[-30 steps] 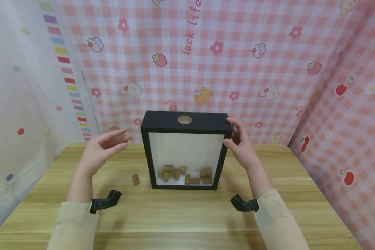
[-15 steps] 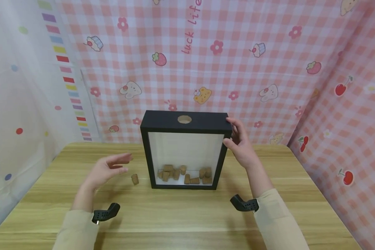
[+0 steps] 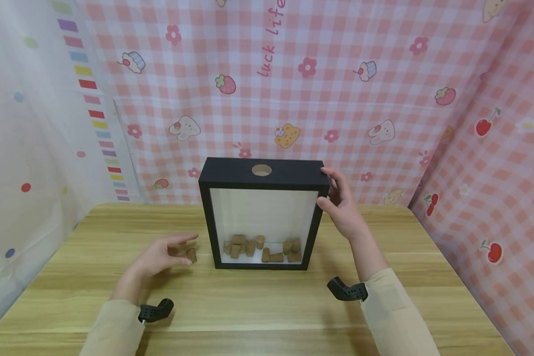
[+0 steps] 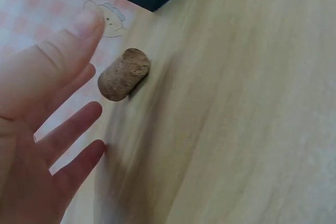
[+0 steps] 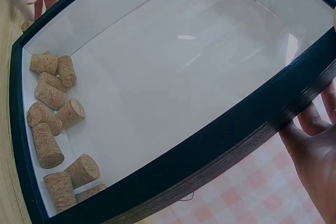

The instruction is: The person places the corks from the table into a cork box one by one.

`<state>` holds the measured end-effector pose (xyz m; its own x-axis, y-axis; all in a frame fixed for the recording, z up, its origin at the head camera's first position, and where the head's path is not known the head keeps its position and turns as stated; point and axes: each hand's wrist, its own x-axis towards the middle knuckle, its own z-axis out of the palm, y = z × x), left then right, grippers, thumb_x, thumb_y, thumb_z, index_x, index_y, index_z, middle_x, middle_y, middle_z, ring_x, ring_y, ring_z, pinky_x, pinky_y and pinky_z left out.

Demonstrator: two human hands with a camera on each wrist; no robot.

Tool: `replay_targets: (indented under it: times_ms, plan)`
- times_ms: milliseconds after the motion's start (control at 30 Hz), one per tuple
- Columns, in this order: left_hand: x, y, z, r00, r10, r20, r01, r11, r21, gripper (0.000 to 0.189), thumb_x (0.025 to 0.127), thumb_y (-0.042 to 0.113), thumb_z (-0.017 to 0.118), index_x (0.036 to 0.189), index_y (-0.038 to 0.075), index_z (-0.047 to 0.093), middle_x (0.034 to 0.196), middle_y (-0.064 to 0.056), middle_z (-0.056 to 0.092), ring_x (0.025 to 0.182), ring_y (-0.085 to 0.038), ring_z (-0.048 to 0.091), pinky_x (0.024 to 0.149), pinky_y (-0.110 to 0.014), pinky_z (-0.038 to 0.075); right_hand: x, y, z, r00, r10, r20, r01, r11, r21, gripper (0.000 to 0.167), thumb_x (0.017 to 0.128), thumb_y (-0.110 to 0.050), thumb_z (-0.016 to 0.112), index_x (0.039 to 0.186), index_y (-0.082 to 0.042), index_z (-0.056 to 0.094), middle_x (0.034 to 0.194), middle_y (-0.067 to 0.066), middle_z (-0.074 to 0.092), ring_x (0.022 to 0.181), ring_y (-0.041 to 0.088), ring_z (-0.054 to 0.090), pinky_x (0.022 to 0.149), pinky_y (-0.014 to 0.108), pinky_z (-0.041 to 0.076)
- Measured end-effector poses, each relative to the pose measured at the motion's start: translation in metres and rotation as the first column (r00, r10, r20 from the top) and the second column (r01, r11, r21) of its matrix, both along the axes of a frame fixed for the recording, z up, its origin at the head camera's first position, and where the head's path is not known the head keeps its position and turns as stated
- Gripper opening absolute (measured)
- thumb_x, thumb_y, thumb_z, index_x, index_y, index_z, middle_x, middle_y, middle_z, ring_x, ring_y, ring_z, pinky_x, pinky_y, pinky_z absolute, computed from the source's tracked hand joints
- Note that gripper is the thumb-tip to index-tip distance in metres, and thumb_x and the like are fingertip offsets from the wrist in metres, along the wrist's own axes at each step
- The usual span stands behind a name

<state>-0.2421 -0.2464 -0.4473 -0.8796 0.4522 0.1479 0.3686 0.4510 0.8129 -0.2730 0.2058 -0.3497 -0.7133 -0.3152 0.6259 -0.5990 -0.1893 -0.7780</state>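
A loose cork (image 3: 192, 255) lies on its side on the table, left of a black-framed shadow box (image 3: 231, 173) with a clear front. My left hand (image 3: 162, 254) is low beside this cork, thumb and fingers spread apart around it. In the left wrist view a small gap shows between the fingertips and the cork (image 4: 125, 74). My right hand (image 3: 344, 207) grips the box's upper right corner, thumb at the front edge and a finger on top. Several corks (image 5: 51, 95) lie heaped along the bottom inside the box, behind the clear pane.
The box stands upright with a round hole (image 3: 261, 170) in its top. Under it is a wood-grain table (image 3: 258, 311). A pink checked cloth (image 3: 249, 109) hangs behind. Both wrists carry black camera mounts (image 3: 156, 310).
My left hand has come down and to the right, from beside the box's upper left to the loose cork. The right hand keeps its grip; the box stays in place.
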Motion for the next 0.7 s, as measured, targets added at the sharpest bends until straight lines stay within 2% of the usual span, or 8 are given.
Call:
replay_targets:
  times_ms: [133, 267, 467, 600, 700]
  plan:
    - [-0.002, 0.0, -0.005, 0.998, -0.055, -0.023, 0.055, 0.998, -0.03, 0.063, 0.081, 0.006, 0.081, 0.137, -0.006, 0.054, 0.131, -0.021, 0.059, 0.122, -0.038, 0.051, 0.105, -0.05, 0.04, 0.0, 0.0, -0.001, 1.0, 0.009, -0.007, -0.009, 1.0, -0.007, 0.056, 0.092, -0.034, 0.071, 0.142, -0.028, 0.045, 0.139, 0.0, 0.053, 0.119, 0.017, 0.05, 0.093, 0.027, 0.046]
    - [-0.003, 0.0, -0.008, 0.995, -0.081, -0.057, 0.075, 0.993, -0.093, 0.059, 0.082, 0.005, 0.081, 0.134, -0.006, 0.057, 0.115, -0.014, 0.064, 0.113, -0.033, 0.055, 0.104, -0.046, 0.043, 0.0, 0.0, -0.001, 1.0, 0.011, -0.008, -0.011, 1.0, -0.01, 0.056, 0.093, -0.033, 0.071, 0.142, -0.028, 0.045, 0.139, 0.0, 0.053, 0.12, 0.017, 0.05, 0.093, 0.027, 0.046]
    - [-0.002, -0.001, -0.011, 0.999, -0.021, -0.041, 0.016, 0.992, -0.123, 0.048, 0.083, 0.007, 0.08, 0.128, -0.002, 0.064, 0.127, -0.018, 0.06, 0.12, -0.039, 0.051, 0.101, -0.053, 0.044, 0.0, 0.0, 0.0, 1.0, 0.011, -0.008, -0.011, 1.0, -0.011, 0.057, 0.092, -0.035, 0.072, 0.141, -0.028, 0.045, 0.139, 0.0, 0.052, 0.12, 0.017, 0.049, 0.093, 0.027, 0.045]
    - [0.0, -0.003, -0.015, 0.998, 0.003, -0.058, -0.01, 0.993, -0.122, 0.043, 0.083, 0.006, 0.079, 0.124, -0.001, 0.067, 0.127, -0.02, 0.06, 0.117, -0.037, 0.054, 0.097, -0.043, 0.049, 0.001, -0.001, 0.0, 1.0, 0.007, -0.002, -0.007, 1.0, -0.009, 0.057, 0.091, -0.035, 0.072, 0.141, -0.028, 0.045, 0.14, 0.0, 0.052, 0.122, 0.017, 0.049, 0.094, 0.027, 0.045]
    - [0.0, -0.004, -0.018, 0.997, 0.01, -0.081, -0.02, 0.992, -0.125, 0.04, 0.083, 0.006, 0.08, 0.121, -0.001, 0.069, 0.123, -0.018, 0.062, 0.111, -0.031, 0.058, 0.092, -0.033, 0.052, 0.001, 0.0, 0.0, 1.0, 0.002, 0.005, -0.002, 1.0, -0.005, 0.058, 0.091, -0.036, 0.072, 0.141, -0.029, 0.045, 0.14, 0.0, 0.052, 0.122, 0.017, 0.049, 0.094, 0.027, 0.045]
